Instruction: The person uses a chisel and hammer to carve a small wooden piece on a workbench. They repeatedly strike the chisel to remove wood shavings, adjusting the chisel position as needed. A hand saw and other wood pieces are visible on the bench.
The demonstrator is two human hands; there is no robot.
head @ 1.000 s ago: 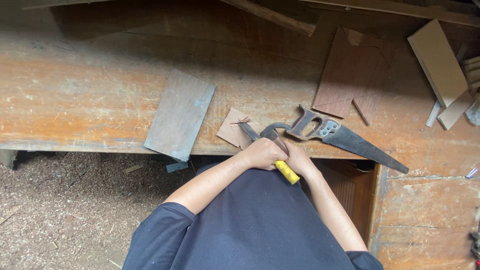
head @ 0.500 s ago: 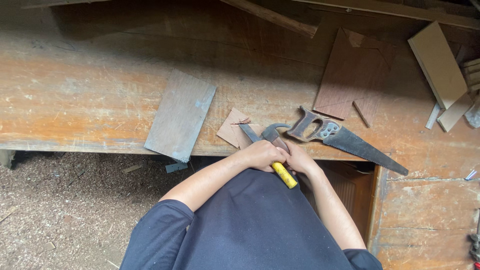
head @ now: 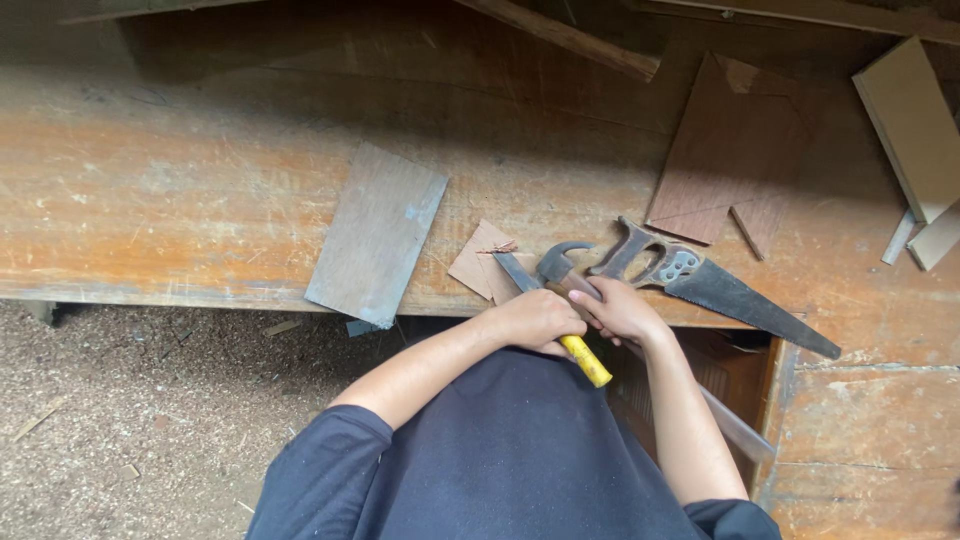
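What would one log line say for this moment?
left hand: grips hammer | right hand: on hammer | saw: lying beside | place: bench

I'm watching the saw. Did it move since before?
No. The saw lies in the same spot on the bench, just below the brown board.

Packages: none in view.
Labels: none in view.
Signs: none in view.
Screens: none in view.
Near hands: bare wood and tools only, unmarked.

A woodworking shop: scarred workbench, handsaw, plywood offcuts, sawdust floor (thickly littered).
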